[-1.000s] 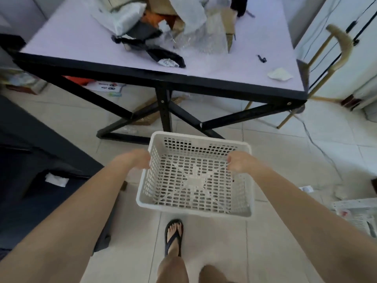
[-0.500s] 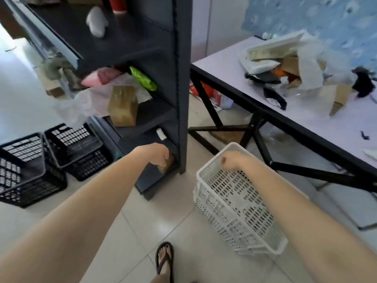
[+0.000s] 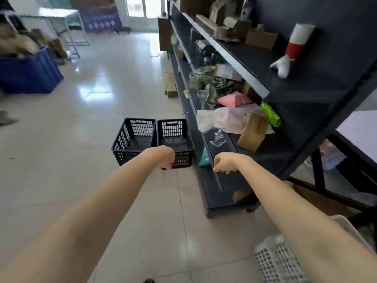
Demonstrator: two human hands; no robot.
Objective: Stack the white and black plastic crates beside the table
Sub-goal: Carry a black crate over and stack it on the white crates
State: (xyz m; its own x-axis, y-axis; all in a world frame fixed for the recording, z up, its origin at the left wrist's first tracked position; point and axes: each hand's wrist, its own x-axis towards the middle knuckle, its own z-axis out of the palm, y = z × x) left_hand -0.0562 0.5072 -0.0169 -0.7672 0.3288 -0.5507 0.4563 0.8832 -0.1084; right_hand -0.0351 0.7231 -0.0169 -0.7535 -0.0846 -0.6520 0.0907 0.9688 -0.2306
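Two black plastic crates stand side by side on the tiled floor next to the shelf base, the left black crate (image 3: 133, 139) and the right black crate (image 3: 175, 140). My left hand (image 3: 163, 157) reaches forward with curled fingers and overlaps the near corner of the right one; contact is unclear. My right hand (image 3: 224, 163) hovers over the shelf base, fingers curled, holding nothing. The white crate (image 3: 273, 260) lies on the floor at the bottom right, partly hidden behind my right forearm.
A tall dark shelf unit (image 3: 285, 94) full of bags and boxes runs along the right. The table's black frame (image 3: 346, 174) stands behind it. A blue bin (image 3: 28, 72) sits far left, and a cardboard box (image 3: 170, 84) is on the floor.
Both hands have let go of the white crate, which now sits on the floor at lower right. The view has swung left from the table to the shelf and black crates.
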